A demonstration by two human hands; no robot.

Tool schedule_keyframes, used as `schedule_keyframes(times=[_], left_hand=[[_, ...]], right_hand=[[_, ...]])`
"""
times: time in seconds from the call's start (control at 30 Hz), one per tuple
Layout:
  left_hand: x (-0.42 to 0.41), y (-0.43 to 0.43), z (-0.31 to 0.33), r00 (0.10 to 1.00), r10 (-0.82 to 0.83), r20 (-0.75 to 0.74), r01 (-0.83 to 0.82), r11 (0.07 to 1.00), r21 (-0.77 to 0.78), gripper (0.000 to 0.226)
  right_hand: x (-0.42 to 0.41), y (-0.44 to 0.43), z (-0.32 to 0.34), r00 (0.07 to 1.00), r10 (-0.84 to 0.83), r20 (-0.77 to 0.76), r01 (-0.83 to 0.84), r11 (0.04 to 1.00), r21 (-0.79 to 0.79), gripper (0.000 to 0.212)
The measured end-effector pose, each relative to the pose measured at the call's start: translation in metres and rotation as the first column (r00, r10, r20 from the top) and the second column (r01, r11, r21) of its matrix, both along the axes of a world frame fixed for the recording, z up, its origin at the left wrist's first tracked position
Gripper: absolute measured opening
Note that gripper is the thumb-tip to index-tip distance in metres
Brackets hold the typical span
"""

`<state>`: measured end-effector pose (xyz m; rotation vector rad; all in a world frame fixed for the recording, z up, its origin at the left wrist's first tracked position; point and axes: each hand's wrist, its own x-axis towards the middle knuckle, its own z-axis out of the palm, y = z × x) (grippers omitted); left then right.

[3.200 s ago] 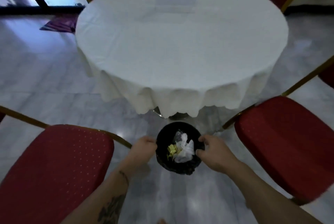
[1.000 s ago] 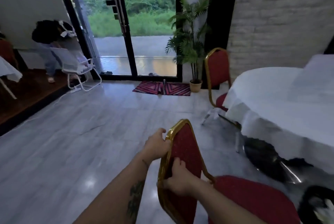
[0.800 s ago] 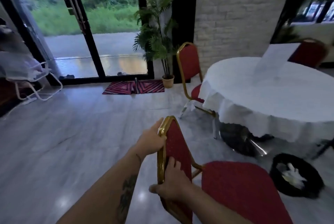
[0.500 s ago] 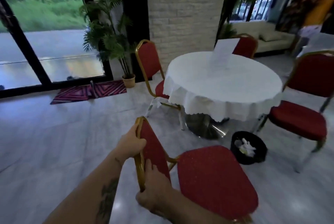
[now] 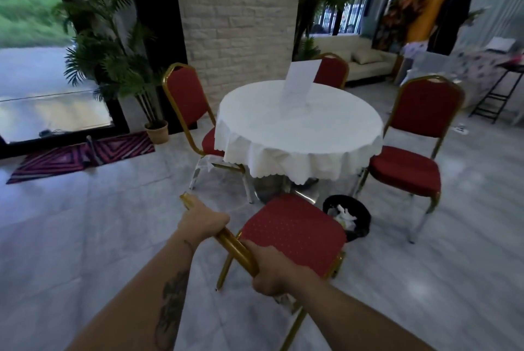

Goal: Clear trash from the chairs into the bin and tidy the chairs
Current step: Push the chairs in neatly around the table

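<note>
Left hand and right hand both wrapped tight around near chair's gold backrest rail, seat facing round table, black bin (crumpled trash inside) just beside seat.

No text, label, brand or number can be read anywhere in the head view. The one likely carrier of writing is the white card standing upright on the round table, toward its far side; the face turned this way shows blank and washed out, with no letters or figures that can be made out. The red chair seats and backs around the table carry only a dotted weave, no lettering. The black bin on the floor just in front of the table holds crumpled white trash, too small and blurred to show any print.
</note>
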<state>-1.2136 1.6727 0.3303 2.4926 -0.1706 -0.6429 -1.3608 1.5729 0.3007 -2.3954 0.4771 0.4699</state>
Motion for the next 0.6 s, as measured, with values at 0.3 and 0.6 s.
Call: schedule_keyframes(times=[0.3,0.6], left_hand=[[0.004,-0.033,-0.011,0.87,-0.447,0.206,0.368,0.869,0.33,0.052],[0.025,-0.061,-0.018,0.747,-0.651,0.136,0.603,0.749,0.275,0.063]], right_hand=[[-0.004,-0.079,-0.005,0.998,-0.009,0.055,0.008,1.0,0.017,0.077],[0.003,-0.138,-0.009,0.991,-0.086,0.099,0.095,0.992,-0.088,0.063]])
